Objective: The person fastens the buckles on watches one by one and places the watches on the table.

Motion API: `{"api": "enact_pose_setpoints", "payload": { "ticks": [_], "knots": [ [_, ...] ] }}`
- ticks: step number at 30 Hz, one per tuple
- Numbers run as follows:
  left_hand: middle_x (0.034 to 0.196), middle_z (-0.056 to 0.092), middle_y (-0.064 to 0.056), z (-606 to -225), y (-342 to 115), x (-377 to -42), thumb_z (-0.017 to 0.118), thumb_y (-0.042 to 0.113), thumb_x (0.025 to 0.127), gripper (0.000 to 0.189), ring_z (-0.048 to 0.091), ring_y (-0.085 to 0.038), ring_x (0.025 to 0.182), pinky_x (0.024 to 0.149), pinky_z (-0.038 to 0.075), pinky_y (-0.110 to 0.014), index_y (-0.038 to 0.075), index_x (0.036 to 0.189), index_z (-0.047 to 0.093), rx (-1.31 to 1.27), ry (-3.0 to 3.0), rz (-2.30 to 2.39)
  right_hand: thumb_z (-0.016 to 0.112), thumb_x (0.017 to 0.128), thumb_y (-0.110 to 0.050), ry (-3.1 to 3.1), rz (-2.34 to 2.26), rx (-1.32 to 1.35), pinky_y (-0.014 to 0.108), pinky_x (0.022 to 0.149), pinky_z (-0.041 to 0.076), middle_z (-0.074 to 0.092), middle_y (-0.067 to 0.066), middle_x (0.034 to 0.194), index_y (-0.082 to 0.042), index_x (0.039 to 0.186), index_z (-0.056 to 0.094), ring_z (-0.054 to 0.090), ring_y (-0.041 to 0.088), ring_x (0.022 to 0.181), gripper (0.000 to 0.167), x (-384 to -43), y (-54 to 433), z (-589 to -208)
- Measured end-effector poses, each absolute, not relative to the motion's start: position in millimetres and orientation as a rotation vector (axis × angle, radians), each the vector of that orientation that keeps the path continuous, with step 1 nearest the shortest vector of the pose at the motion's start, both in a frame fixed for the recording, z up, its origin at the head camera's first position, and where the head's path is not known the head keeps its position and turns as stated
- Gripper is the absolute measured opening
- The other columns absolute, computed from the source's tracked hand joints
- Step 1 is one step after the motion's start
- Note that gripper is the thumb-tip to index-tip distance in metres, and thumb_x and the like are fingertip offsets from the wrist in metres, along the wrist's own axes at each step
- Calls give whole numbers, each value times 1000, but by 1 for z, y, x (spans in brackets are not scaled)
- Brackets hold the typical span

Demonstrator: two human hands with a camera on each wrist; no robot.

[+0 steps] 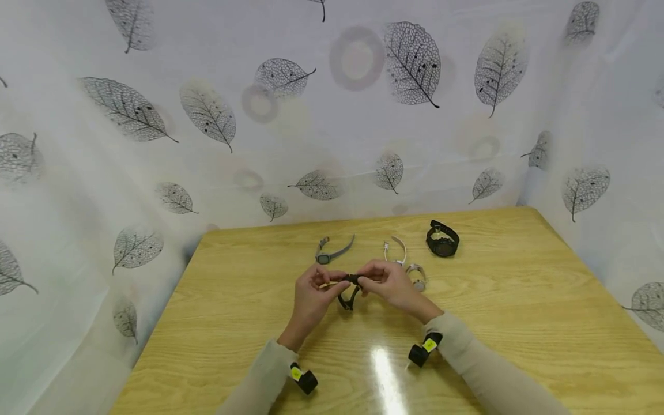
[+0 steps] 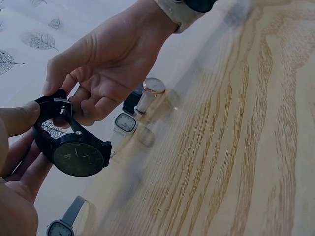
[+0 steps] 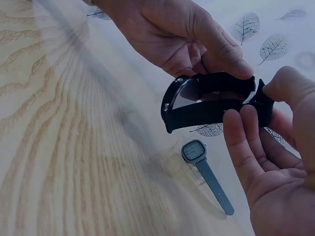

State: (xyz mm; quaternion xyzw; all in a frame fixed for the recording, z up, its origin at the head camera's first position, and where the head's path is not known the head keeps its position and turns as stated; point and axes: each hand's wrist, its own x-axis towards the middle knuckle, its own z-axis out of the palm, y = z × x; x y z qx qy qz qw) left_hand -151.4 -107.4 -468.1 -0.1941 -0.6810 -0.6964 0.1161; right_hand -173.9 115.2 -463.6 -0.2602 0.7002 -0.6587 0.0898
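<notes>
A black wristwatch (image 1: pixel 349 301) hangs face-down-front from its strap, held above the table between both hands. My left hand (image 1: pixel 313 293) pinches one part of the strap with thumb and fingers. The other part, by the buckle, is pinched by my right hand (image 1: pixel 393 286). In the left wrist view the round dark dial of the black wristwatch (image 2: pixel 78 158) shows, its strap bent into a loop. From the right wrist view, the strap ends of the wristwatch (image 3: pixel 202 113) meet near my right hand (image 3: pixel 290 162); my left hand (image 3: pixel 177 39) grips the opposite side.
Beyond the hands lie a grey-strapped watch (image 1: pixel 324 259), a white-strapped watch (image 1: pixel 405 248), a light-strapped watch (image 1: pixel 419 285) and a large black watch (image 1: pixel 444 246). They rest on a wooden table (image 1: pixel 218 323). A leaf-patterned curtain (image 1: pixel 311 138) hangs behind it.
</notes>
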Motion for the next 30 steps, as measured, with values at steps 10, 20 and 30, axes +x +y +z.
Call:
{"api": "enact_pose_setpoints", "payload": {
  "ticks": [10,20,30],
  "knots": [
    [101,77,-18,-467,-108,-152,83,2,85,38,75,-25,91,67,59,-24,-1,78,46,-550,-2024,-2009,68,102,-15,2140,-1847,-800,47,81,61,73,16,102,-4,111,71,73,31,85,16,-177,116,-460],
    [102,76,-21,-470,-110,-151,81,0,87,40,74,-23,93,65,58,-23,-1,76,43,-548,-2014,-2044,67,103,-22,2092,-1867,-767,42,81,61,72,22,107,-6,124,68,74,30,84,26,-177,116,-461],
    [102,76,-20,-469,-110,-151,81,2,88,40,74,-22,92,61,53,-20,-2,77,43,-534,-2011,-2038,65,104,-22,2106,-1888,-776,47,79,61,72,23,109,-6,137,64,72,32,83,37,-176,114,-464]
  ]
}}
